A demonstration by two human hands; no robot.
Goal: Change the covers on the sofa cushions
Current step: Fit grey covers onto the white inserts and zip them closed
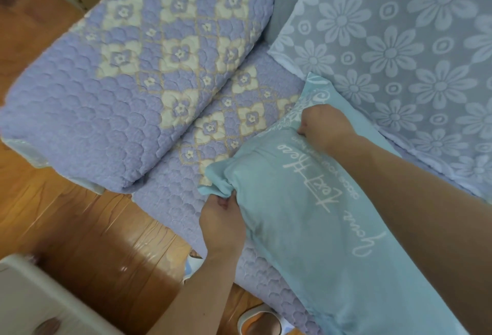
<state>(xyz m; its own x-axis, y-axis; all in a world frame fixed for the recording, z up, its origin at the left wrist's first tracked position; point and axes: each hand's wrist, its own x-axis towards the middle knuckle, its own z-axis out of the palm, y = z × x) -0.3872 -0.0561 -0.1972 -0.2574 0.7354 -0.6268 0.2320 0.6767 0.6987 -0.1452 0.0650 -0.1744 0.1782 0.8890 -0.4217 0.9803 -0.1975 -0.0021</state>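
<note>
A light turquoise cushion cover with white script lettering (306, 201) lies across the sofa seat with a cushion inside it. My left hand (222, 217) pinches a bunched corner of the cover at its near left end. My right hand (323, 124) grips the cover's far edge, fingers curled into the fabric. My right forearm crosses over the cushion from the lower right.
The sofa seat wears a quilted lavender cover with cream flower diamonds (165, 49). A pale blue floral lace throw (399, 41) drapes the backrest at right. Wooden floor (87, 228) lies at left, a white object (32, 297) at the bottom left, a slipper (255, 321) below.
</note>
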